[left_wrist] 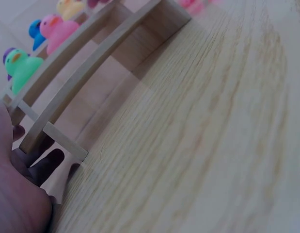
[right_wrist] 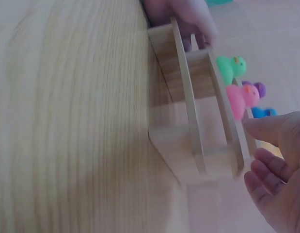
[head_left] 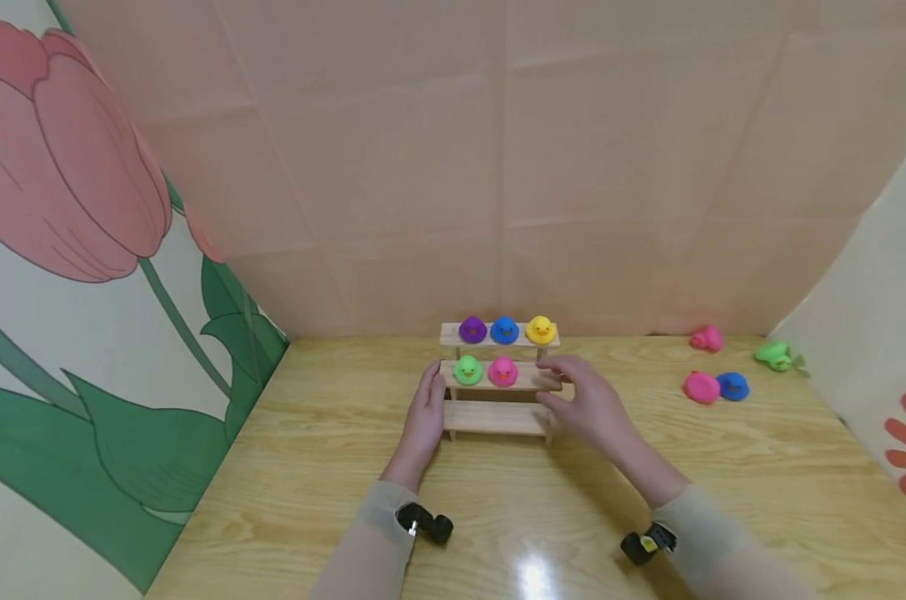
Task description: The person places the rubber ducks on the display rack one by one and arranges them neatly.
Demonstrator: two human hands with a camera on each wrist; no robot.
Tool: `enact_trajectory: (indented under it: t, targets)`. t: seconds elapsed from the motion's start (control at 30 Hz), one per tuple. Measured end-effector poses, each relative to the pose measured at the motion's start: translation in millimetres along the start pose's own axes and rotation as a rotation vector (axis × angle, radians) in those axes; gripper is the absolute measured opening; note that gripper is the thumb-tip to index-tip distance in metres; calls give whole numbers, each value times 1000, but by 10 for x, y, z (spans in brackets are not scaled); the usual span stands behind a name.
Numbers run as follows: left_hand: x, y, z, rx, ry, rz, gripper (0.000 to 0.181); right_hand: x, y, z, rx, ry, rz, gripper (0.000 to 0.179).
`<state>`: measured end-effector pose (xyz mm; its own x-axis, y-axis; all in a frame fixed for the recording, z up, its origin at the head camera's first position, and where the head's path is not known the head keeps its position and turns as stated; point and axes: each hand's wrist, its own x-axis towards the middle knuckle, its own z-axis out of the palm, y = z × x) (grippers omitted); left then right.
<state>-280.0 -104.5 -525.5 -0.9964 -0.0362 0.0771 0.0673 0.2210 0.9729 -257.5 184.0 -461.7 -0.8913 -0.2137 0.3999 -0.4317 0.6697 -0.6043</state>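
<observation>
A small three-step wooden stand (head_left: 498, 417) sits on the table between the two hands. A purple duck (head_left: 473, 330), a blue duck (head_left: 504, 331) and a yellow duck (head_left: 541, 331) line its top step. On the middle step are a green duck (head_left: 468, 370) and a pink duck (head_left: 503, 372); the lowest step is bare. My left hand (head_left: 425, 410) rests against the stand's left end, fingers extended along it. At the right end of the middle step, my right hand (head_left: 589, 402) has its thumb and fingers apart, holding nothing, with fingertips right by the board.
Right of the stand lie a pink duck (head_left: 707, 337), a green duck (head_left: 773, 356), another pink duck (head_left: 702, 387) and a blue duck (head_left: 733, 386) on the wooden table (head_left: 332, 492). A pinkish backdrop (head_left: 392, 167) rises behind the table; a flower-printed panel (head_left: 190, 350) stands left.
</observation>
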Motion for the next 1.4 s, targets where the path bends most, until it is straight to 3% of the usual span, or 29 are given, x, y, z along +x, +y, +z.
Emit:
enact_trajectory:
  t: [0.27,0.43,0.63,0.83,1.1,1.4]
  targets:
    - [-6,-18,-3,1,-1,9,60,-145,266,-411,-140,64,-23,45]
    - [8,-41,-5,4,5,31,60,-188,454,-635,-160,88,-2,47]
    - [22,-55,-9,-1,-1,10,60,-258,696,-872,-186,104,28,50]
    - [10,-36,-11,10,7,31,60,-328,1021,-1118,-299,85,71,52]
    - [1,-10,-12,12,3,31,59,-469,1398,-1376,-314,58,142,58]
    - [-5,-24,-15,20,2,26,61,-607,1683,-1557,-336,24,226,63]
